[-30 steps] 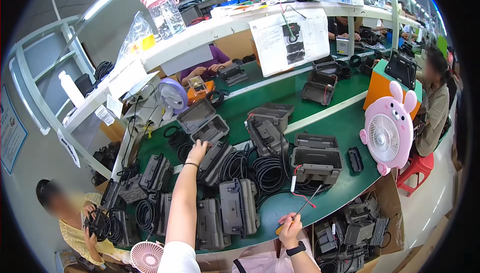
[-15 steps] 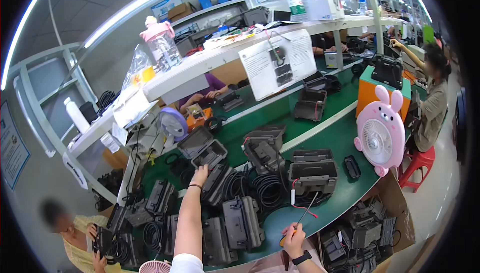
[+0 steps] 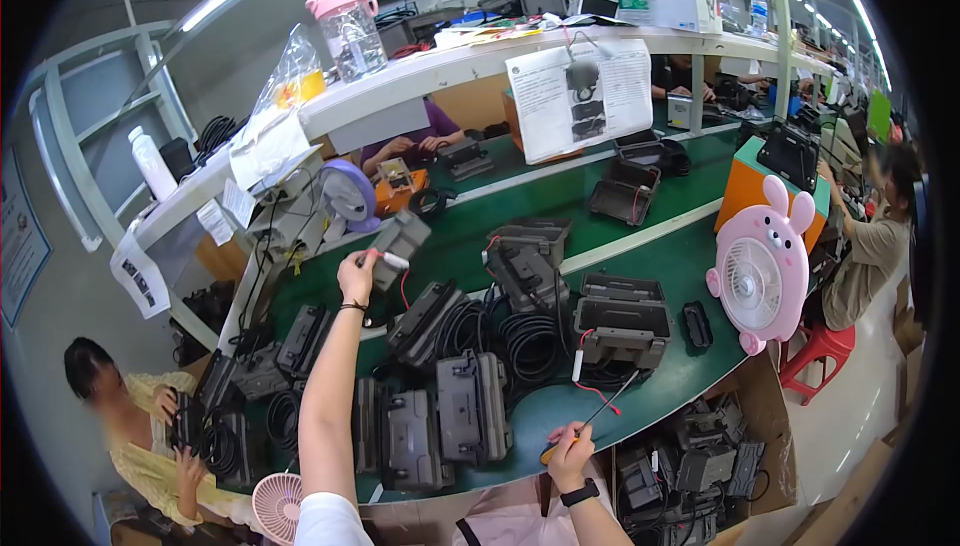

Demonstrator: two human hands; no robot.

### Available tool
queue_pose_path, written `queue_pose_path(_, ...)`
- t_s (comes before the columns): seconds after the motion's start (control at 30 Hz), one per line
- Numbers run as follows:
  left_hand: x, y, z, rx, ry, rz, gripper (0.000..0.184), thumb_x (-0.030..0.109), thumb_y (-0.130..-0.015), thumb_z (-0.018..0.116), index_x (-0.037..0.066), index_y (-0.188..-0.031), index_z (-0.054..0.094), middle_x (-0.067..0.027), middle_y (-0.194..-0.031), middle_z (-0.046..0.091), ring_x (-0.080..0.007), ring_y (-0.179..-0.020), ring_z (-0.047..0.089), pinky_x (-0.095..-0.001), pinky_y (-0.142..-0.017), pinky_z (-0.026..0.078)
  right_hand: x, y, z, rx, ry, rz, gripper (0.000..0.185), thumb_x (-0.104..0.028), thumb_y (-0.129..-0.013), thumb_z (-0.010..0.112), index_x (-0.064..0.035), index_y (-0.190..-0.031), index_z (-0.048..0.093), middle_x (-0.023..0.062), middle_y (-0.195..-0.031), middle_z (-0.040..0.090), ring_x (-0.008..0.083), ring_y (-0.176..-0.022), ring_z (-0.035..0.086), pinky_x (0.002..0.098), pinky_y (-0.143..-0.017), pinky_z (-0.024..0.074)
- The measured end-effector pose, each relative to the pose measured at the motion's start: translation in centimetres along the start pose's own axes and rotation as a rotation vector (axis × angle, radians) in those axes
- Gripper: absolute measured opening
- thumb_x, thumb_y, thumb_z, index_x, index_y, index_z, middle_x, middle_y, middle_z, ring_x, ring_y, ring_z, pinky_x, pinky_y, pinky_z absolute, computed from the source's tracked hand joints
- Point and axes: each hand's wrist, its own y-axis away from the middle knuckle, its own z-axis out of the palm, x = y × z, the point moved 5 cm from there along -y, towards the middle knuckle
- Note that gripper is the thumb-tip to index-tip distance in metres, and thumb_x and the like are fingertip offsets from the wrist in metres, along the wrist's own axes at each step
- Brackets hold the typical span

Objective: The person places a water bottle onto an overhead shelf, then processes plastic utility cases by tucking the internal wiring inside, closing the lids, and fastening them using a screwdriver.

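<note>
My left hand (image 3: pixel 357 274) is raised over the left of the bench, its fingers closed on a red wire with a white connector (image 3: pixel 396 261). Just beyond them is a tilted grey box (image 3: pixel 405 237); whether the fingers also touch it is unclear. Near the front edge, my right hand (image 3: pixel 569 454) grips a screwdriver (image 3: pixel 608 399) by its yellow and black handle, shaft pointing up and right. Its tip is below an open grey box (image 3: pixel 622 331), from which a red wire with a white connector (image 3: pixel 577 365) hangs. Closed grey boxes (image 3: pixel 472 408) and coiled black cables (image 3: pixel 530 345) lie between my hands.
A pink rabbit-shaped fan (image 3: pixel 752 281) stands at the right, beside an orange and green box (image 3: pixel 750 186). Below the right edge, a carton (image 3: pixel 775 416) holds several grey boxes. A white shelf (image 3: pixel 440 71) crosses above the green bench (image 3: pixel 665 246). Co-workers sit left, right and opposite.
My left hand has moved up and left, and the red wire with its connector now shows at its fingers. The open box there has shifted and tilted. My right hand still holds the screwdriver.
</note>
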Motion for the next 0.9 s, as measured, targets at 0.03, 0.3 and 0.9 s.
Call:
queue_pose_path(0.03, 0.5, 0.3, -0.9, -0.06, 0.133, -0.074, 0.038, 0.037, -0.088, 0.07, 0.002, -0.102, 0.07, -0.0047, -0.086, 0.065, -0.0144, -0.075, 0.061, -0.0344, -0.063, 0.055, 0.1, 0.0, 0.1, 0.001, -0.003, -0.001, 0.013, -0.009, -0.097, 0.046, 0.0012, -0.088, 0.045, 0.0129, -0.065, 0.065, 0.0226, -0.055, 0.065, 0.0312, -0.053, 0.0508)
queue_pose_path(0.3, 5.6, 6.5, -7.7, -0.126, 1.242, -0.617, 0.036, 0.035, -0.101, 0.05, 0.008, -0.124, 0.05, -0.0136, -0.125, 0.058, -0.0376, -0.117, 0.055, -0.0689, -0.099, 0.038, -0.1, -0.1, -0.1, -0.008, -0.003, 0.025, 0.016, -0.013, -0.099, 0.045, 0.0006, -0.091, 0.045, 0.0126, -0.067, 0.066, 0.0234, -0.056, 0.064, 0.0322, -0.055, 0.0506)
queue_pose_path(0.9, 20.9, 19.3, -17.2, -0.517, 2.153, -0.235, 0.046, 0.03, -0.099, 0.054, 0.004, -0.136, 0.047, -0.0171, -0.141, 0.048, -0.0354, -0.133, 0.043, -0.0595, -0.111, 0.033, -0.2, -0.4, 0.1, 0.015, -0.019, 0.032, 0.014, -0.011, -0.099, 0.044, 0.0011, -0.093, 0.045, 0.0123, -0.066, 0.064, 0.0213, -0.055, 0.064, 0.0303, -0.054, 0.0495)
